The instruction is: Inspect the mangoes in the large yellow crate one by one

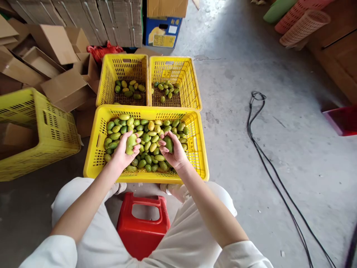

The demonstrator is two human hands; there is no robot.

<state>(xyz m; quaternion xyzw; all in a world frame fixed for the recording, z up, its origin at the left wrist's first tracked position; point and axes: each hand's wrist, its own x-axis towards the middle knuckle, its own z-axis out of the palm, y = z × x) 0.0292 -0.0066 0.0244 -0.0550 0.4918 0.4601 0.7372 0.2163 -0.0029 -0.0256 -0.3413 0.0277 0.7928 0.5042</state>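
Observation:
My left hand [124, 150] is closed around a light green mango [131, 143]. In my right hand [176, 152] is a darker green mango [168, 144], with the fingers curled about it. Both hands are above a wide yellow crate [145, 178] holding many green and yellowish mangoes [147, 146]. Beyond it stand two smaller yellow crates side by side. The left crate [99, 83] has several yellow-green mangoes [128, 93] on its bottom, and the right crate [197, 87] has several small green ones [170, 89].
A red plastic stool [142, 232] is between my legs. Another yellow crate [58, 126] lies at the left, near a heap of cardboard boxes [65, 87]. A blue carton [163, 32] stands behind. A black cable [263, 156] runs across the floor at right.

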